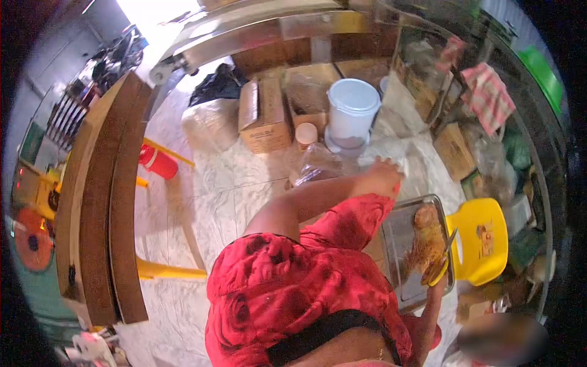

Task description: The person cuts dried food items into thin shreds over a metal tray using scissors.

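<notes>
1. Golden-brown, lumpy piece of food (428, 241) lies right of the frame's centre; meat by the look of it, too blurred to name surely.
2. It rests in 1 shallow, rectangular, silver-grey metal tray (398, 248), towards the tray's right side.
3. Right hand (436, 286), lower right of the frame: appears closed round the handle of 1 yellow-handled tool with a slim metal blade (451, 240). Knife or scissors, cannot tell. Blade lies along the food's right edge; contact unclear.
4. Left hand: not found in the frame, so state unknown.
5. Handling, by judgement: moderate weight, soft and yielding, surface probably slick; liable to slide on smooth metal, and thin parts may tear.
6. Best hold, by judgement: the thick, rounded upper end, with fingers spread and well clear of the blade; steady the tray by its rim.
7. Surroundings: printed yellow plastic seat (483, 241) just beside the tray, right of frame; white bucket with pale blue lid (354, 116), upper centre.
</notes>
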`<state>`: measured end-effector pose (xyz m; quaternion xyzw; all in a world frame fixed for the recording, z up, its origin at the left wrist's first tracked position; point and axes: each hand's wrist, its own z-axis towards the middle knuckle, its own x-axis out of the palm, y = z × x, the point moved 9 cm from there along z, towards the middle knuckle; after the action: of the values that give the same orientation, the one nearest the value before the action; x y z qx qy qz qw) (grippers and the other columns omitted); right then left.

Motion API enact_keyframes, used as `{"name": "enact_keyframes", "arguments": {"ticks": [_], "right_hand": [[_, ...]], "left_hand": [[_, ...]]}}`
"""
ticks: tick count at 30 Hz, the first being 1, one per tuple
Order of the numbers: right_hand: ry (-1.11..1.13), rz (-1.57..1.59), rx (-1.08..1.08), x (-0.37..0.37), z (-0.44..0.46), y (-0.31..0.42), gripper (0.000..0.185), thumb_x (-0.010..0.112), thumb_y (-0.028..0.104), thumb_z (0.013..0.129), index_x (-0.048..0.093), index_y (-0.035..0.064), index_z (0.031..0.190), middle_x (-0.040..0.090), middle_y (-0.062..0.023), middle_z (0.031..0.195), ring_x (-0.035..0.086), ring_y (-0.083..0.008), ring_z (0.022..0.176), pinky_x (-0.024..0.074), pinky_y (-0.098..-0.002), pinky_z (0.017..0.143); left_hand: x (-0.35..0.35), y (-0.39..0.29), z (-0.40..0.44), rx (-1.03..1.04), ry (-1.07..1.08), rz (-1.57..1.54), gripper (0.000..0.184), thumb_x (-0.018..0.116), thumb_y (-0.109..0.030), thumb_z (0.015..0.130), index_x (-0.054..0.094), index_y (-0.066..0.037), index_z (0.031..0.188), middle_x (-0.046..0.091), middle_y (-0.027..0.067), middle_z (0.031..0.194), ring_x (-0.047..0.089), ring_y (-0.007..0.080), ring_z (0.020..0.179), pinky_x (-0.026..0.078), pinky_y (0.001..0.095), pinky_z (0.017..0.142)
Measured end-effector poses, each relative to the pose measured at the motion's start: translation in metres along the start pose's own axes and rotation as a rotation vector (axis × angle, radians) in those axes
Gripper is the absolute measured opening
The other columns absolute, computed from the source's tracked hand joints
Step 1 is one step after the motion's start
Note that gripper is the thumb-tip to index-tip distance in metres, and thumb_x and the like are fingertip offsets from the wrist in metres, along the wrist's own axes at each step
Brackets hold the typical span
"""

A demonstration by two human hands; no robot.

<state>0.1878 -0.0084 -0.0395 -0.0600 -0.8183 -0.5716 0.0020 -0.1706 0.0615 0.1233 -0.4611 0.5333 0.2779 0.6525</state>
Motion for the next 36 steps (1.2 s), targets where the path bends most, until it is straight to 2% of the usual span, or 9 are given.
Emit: {"name": "enact_keyframes", "arguments": {"ticks": [2, 4, 8, 19, 27, 30, 32, 33, 36], "right_hand": [[-0.006, -0.054, -0.019, 0.001, 0.01, -0.003, 0.043, 0.043, 0.049, 0.086, 0.049, 0.0071, 0.091, 0.048, -0.0017, 0.058, 0.046, -0.0114, 0.044, 0.0362, -0.0236, 0.039], [0.012, -0.118, -0.021, 0.025, -0.008, 0.019, 0.044, 0.041, 0.051, 0.086, 0.049, 0.0076, 0.092, 0.047, -0.0014, 0.057, 0.045, -0.0108, 0.044, 0.0351, -0.0232, 0.039], [0.051, -0.173, -0.034, 0.024, -0.004, 0.019, 0.044, 0.044, 0.049, 0.085, 0.05, 0.0063, 0.093, 0.049, -0.0039, 0.061, 0.047, -0.0135, 0.048, 0.0366, -0.0252, 0.043], [0.016, -0.61, -0.159, 0.007, -0.004, -0.016, 0.044, 0.051, 0.045, 0.081, 0.052, 0.003, 0.096, 0.054, -0.0108, 0.073, 0.052, -0.0209, 0.062, 0.0409, -0.0308, 0.056], [-0.088, -0.878, -0.501, 0.016, 0.018, -0.003, 0.046, 0.056, 0.042, 0.079, 0.054, 0.0006, 0.098, 0.058, -0.0158, 0.082, 0.056, -0.0264, 0.071, 0.044, -0.0348, 0.064], [-0.162, -0.94, -0.751, 0.012, 0.011, 0.007, 0.046, 0.058, 0.041, 0.078, 0.055, -0.0003, 0.099, 0.059, -0.0177, 0.085, 0.057, -0.0284, 0.075, 0.0451, -0.0364, 0.068], [-0.153, -1.252, -0.449, 0.007, -0.004, 0.013, 0.048, 0.058, 0.041, 0.077, 0.055, 0.0003, 0.101, 0.06, -0.0193, 0.087, 0.058, -0.0305, 0.079, 0.0455, -0.0365, 0.07], [-0.116, -1.353, -0.23, 0.02, -0.019, 0.021, 0.046, 0.058, 0.041, 0.076, 0.056, 0.0013, 0.101, 0.06, -0.0194, 0.087, 0.059, -0.032, 0.081, 0.0457, -0.0374, 0.07], [-0.047, -1.315, -0.318, 0.03, -0.024, 0.031, 0.042, 0.056, 0.038, 0.075, 0.056, 0.0052, 0.1, 0.059, -0.0206, 0.09, 0.058, -0.0347, 0.082, 0.0454, -0.0412, 0.071]], "left_hand": [[0.012, 0.026, -0.018, -0.122, 0.031, -0.076, 0.065, 0.064, -0.041, 0.067, 0.044, -0.013, 0.122, 0.045, 0.0154, 0.118, 0.043, 0.0361, 0.108, 0.035, 0.0465, 0.091], [0.03, 0.059, -0.032, -0.117, -0.331, -0.486, 0.067, 0.063, -0.049, 0.064, 0.047, -0.017, 0.12, 0.046, 0.019, 0.114, 0.046, 0.0371, 0.104, 0.037, 0.0461, 0.088], [0.019, 0.053, -0.046, -0.203, -0.369, -0.347, 0.062, 0.062, -0.05, 0.065, 0.05, -0.015, 0.115, 0.049, 0.0211, 0.109, 0.049, 0.0379, 0.099, 0.041, 0.0385, 0.085], [0.024, 0.048, -0.012, -0.183, -0.029, 0.165, 0.036, 0.054, -0.04, 0.07, 0.062, -0.01, 0.088, 0.058, 0.0143, 0.093, 0.056, 0.0347, 0.086, 0.045, 0.0432, 0.074], [0.004, 0.007, -0.024, -0.159, 0.068, 0.214, 0.038, 0.056, -0.039, 0.071, 0.061, -0.01, 0.093, 0.056, 0.0156, 0.098, 0.053, 0.0313, 0.096, 0.043, 0.0417, 0.079], [0.018, -0.114, -0.021, 0.388, 0.416, -0.27, 0.04, 0.059, -0.033, 0.074, 0.056, -0.009, 0.106, 0.055, 0.0168, 0.102, 0.05, 0.0318, 0.101, 0.041, 0.0411, 0.084], [-0.027, -0.246, -0.063, 0.949, 0.511, -0.581, 0.042, 0.059, -0.029, 0.078, 0.051, -0.004, 0.112, 0.055, 0.0185, 0.102, 0.05, 0.0333, 0.099, 0.04, 0.0414, 0.085], [-0.056, -0.297, -0.089, 1.162, 0.471, -0.748, 0.044, 0.06, -0.032, 0.077, 0.051, -0.004, 0.11, 0.054, 0.0178, 0.1, 0.051, 0.034, 0.095, 0.04, 0.0419, 0.083], [-0.115, -0.388, -0.146, 1.53, 0.293, -1.049, 0.052, 0.058, -0.046, 0.072, 0.056, -0.003, 0.101, 0.055, 0.0163, 0.088, 0.051, 0.0338, 0.09, 0.04, 0.0423, 0.075]]}}
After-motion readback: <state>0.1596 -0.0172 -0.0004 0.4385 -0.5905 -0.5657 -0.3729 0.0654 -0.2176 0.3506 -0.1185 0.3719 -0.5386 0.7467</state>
